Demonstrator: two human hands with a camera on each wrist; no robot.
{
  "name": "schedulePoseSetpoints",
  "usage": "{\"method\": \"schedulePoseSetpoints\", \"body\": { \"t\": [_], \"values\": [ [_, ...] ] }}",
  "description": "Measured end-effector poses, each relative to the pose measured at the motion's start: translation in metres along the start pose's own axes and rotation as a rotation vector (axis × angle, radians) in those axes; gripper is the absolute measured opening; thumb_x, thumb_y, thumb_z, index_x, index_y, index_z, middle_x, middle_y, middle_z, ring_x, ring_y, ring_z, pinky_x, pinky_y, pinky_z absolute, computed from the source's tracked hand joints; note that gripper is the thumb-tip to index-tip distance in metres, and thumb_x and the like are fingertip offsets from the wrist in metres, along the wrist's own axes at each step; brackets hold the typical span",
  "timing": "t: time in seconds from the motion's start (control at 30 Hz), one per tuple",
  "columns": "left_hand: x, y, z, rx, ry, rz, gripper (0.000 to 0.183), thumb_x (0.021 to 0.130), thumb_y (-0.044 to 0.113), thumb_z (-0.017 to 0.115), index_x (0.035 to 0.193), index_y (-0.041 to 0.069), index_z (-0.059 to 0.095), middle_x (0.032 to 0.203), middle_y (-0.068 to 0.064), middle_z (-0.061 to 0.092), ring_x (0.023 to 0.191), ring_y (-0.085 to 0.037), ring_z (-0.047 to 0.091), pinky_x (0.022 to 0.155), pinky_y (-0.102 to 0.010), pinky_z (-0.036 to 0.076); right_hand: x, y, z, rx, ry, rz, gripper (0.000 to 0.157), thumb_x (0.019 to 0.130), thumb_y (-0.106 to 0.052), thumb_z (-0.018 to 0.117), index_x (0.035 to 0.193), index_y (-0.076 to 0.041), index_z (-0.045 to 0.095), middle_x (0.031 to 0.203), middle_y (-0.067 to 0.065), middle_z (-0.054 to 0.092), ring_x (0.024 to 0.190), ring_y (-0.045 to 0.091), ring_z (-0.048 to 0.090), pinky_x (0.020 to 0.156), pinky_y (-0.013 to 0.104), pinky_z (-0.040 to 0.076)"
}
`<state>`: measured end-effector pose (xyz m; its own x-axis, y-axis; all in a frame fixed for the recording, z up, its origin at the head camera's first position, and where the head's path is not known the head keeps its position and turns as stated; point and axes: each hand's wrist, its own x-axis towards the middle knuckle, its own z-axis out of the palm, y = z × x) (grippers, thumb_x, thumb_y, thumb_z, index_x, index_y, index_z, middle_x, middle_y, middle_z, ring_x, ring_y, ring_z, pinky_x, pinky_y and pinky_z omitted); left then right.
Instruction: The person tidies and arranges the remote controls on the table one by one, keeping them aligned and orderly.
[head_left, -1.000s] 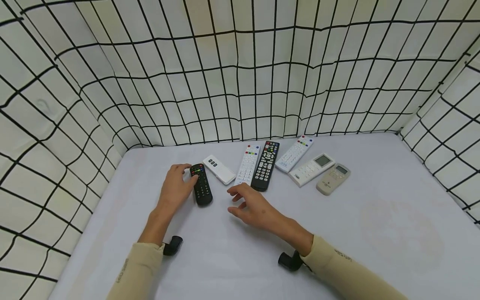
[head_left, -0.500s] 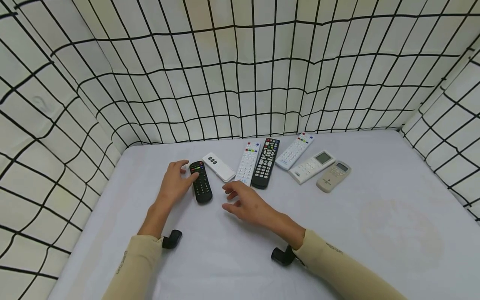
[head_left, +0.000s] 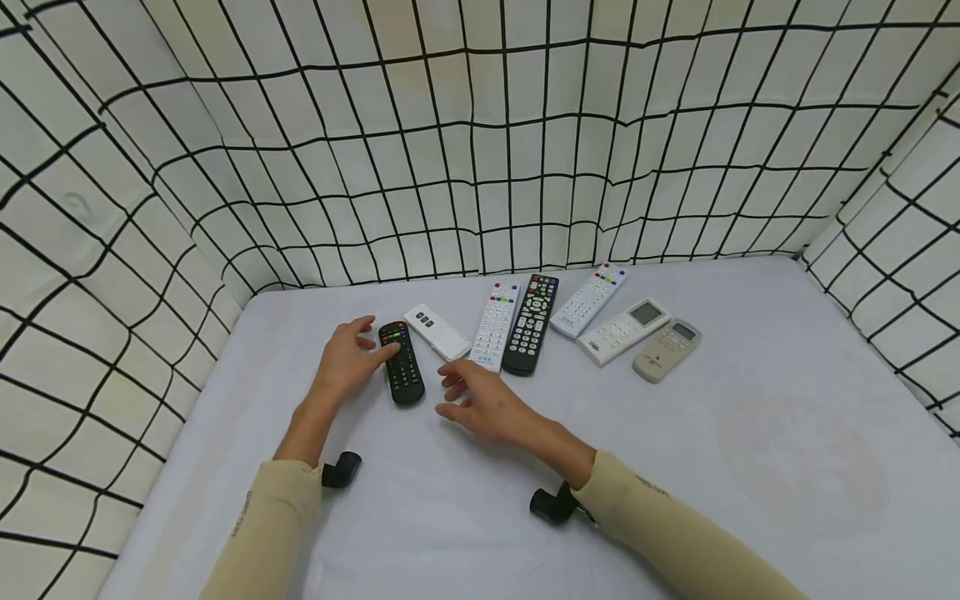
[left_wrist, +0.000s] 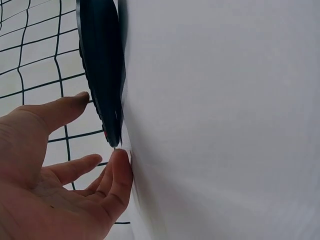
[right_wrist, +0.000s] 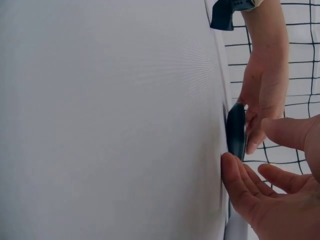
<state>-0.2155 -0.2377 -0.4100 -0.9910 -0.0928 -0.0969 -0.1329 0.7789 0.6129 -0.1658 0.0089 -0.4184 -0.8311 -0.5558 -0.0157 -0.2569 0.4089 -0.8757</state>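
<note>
A small black remote control (head_left: 401, 364) with coloured buttons near its far end lies on the white table at the left of the row. My left hand (head_left: 347, 358) is beside it, the thumb over its button face and the fingers loosely bent off its left edge. In the left wrist view the thumb tip (left_wrist: 81, 99) is very close to the remote (left_wrist: 102, 65); I cannot tell whether it touches. My right hand (head_left: 483, 402) hovers to the right of that remote, thumb and fingers apart with nothing between them. Its fingertips are near a white remote's lower end (head_left: 487, 354).
Farther right lie a larger black remote (head_left: 531, 325), another white remote (head_left: 590, 300), an air-conditioner remote (head_left: 624, 332) and a beige one (head_left: 666, 351). A small white remote (head_left: 438, 332) lies between the hands' sides. Black netting (head_left: 510, 179) surrounds the table (head_left: 810, 467).
My right hand has moved left, closer to the small black remote. The left hand has stayed by that remote, its fingers drawn slightly away from its far end. The remotes lie as before.
</note>
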Motion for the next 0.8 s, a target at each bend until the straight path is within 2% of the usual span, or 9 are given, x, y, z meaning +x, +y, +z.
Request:
{"method": "schedulePoseSetpoints", "body": {
  "t": [0.23,0.5,0.8],
  "values": [
    [0.004,-0.004,-0.001,-0.008,-0.034,-0.011,0.078,0.100,0.035,0.068,0.161,0.002,0.032,0.156,-0.027,0.045,0.129,-0.041,0.060,0.100,-0.049,0.054,0.005,0.000,0.003,-0.001,-0.004,0.018,0.053,0.097,-0.011,0.074,0.144,-0.001,0.053,0.133,0.015,0.065,0.119,0.025,0.068,0.097,0.032,0.057],
    [0.007,-0.005,-0.002,-0.008,-0.043,-0.005,0.077,0.099,0.033,0.070,0.161,0.003,0.034,0.155,-0.026,0.047,0.125,-0.039,0.061,0.093,-0.043,0.054,0.014,-0.003,0.008,0.006,-0.001,0.046,0.055,0.094,-0.010,0.077,0.144,-0.002,0.054,0.134,0.014,0.065,0.116,0.025,0.069,0.093,0.028,0.058],
    [0.010,-0.002,0.000,-0.033,-0.045,-0.002,0.075,0.099,0.031,0.071,0.159,0.002,0.037,0.156,-0.024,0.048,0.128,-0.038,0.059,0.099,-0.047,0.051,0.024,-0.007,0.015,0.026,0.025,0.081,0.056,0.091,-0.005,0.079,0.141,0.001,0.055,0.130,0.017,0.065,0.117,0.026,0.068,0.091,0.027,0.059]
  ]
}}
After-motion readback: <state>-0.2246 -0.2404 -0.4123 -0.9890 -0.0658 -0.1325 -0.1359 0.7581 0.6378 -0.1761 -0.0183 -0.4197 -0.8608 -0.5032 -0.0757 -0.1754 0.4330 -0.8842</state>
